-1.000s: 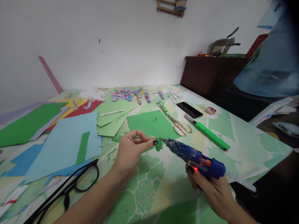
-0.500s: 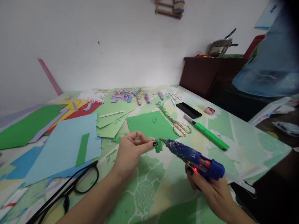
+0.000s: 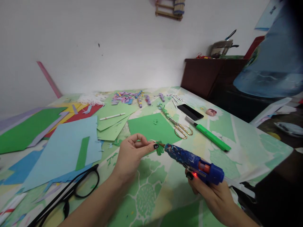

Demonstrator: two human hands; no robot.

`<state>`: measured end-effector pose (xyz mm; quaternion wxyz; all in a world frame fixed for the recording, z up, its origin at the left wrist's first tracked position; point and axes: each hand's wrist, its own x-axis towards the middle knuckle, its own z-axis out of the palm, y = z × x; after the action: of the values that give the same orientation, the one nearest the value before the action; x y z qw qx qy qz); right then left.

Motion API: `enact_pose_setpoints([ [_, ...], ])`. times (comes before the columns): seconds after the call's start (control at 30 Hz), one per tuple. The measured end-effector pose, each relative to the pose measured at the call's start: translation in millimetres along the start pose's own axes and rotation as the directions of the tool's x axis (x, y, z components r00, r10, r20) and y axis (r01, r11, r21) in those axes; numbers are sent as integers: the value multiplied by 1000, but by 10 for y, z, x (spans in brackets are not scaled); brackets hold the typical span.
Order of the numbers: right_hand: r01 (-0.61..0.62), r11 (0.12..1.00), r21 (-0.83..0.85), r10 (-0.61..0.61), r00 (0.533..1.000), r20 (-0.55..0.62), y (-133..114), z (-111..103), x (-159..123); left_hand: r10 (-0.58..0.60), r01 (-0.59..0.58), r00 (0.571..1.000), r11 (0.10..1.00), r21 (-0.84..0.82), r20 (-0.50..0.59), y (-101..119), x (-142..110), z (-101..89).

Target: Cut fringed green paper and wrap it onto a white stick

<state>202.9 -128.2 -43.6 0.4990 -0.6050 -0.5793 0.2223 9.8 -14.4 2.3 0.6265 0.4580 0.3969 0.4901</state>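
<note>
Between the thumb and fingertips of my left hand (image 3: pixel 136 149) is a small green fringed paper piece (image 3: pixel 160 149), with a thin white strand showing near the fingertips. My right hand (image 3: pixel 209 194) is wrapped round the handle of a blue glue gun (image 3: pixel 196 160), whose red light glows by my thumb. The gun's nozzle points left and meets the top of the fringe, though whether it touches is hard to tell. Behind my left hand lies a green paper sheet (image 3: pixel 149 124) with a small green curl (image 3: pixel 155 121) on it.
Gold-handled scissors (image 3: pixel 183 130), a green utility knife (image 3: pixel 211 136) and a black phone (image 3: pixel 190 111) lie to the right. Black eyeglasses (image 3: pixel 86 183), light blue paper (image 3: pixel 59 145) and other coloured sheets cover the left. Paper scraps (image 3: pixel 121 97) sit by the wall.
The glue gun has shifted slightly left, bringing its nozzle closer to the green fringe. My left hand keeps its pinch almost in place. The whole view has moved a little.
</note>
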Motion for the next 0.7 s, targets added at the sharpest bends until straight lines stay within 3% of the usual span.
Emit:
enact_pose_setpoints([
  [0.17,-60,997,41,59,998,35,31,-3,-21,-3,3,1000,1000,-6,9,-5,4,-8],
  [0.5,-48,998,48,44,995,86,41,-5,-24,-22,22,1000,1000,-1,14,1,-1,-3],
  [0.7,-14,997,77,11,999,49,30,-18,-36,-23,23,1000,1000,-15,17,5,6,9],
])
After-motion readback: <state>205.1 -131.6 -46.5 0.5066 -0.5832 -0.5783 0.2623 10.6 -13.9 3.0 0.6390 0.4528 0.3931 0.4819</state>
